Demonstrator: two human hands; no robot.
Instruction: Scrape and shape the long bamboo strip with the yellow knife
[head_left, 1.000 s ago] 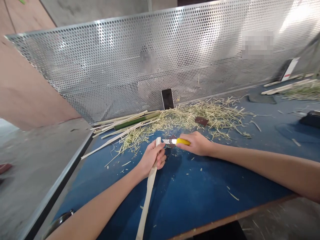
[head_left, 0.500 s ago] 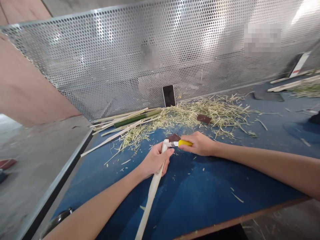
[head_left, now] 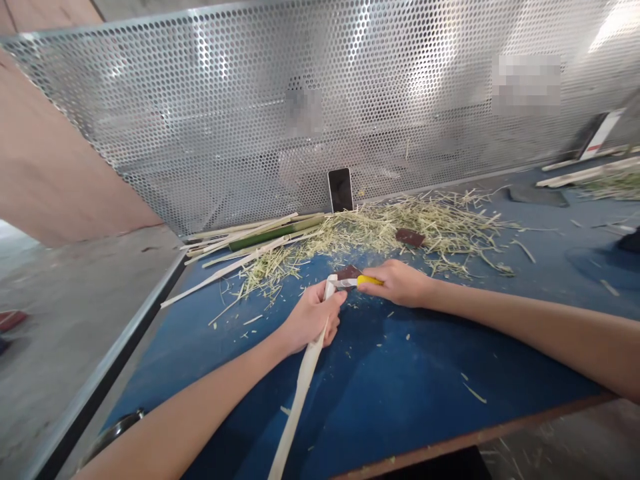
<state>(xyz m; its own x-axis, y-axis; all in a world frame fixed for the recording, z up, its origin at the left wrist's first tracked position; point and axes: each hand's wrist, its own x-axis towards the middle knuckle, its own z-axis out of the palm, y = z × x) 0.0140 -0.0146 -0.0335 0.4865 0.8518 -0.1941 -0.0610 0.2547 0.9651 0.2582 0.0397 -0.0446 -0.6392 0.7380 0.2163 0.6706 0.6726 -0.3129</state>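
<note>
Perforated panel is shiny bare metal, super reflective tbh. Phone has a glossy, glass-looking screen. Utility knife: metal blade, yellow plastic-looking handle. Pale strip looks like smooth matt wood or bamboo, shavings rough and fibrous, tabletop mostly matt.

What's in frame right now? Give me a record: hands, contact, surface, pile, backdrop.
left: left hand closed around a pale strip, near its far end
right: right hand gripping a yellow-handled knife
contact: blade at the strip's far end; cutting depth unclear
surface: blue tabletop, stray shavings on it
pile: shavings beyond the hands, red-brown piece on top; green stalk to the left
backdrop: phone upright before perforated metal panel
</note>
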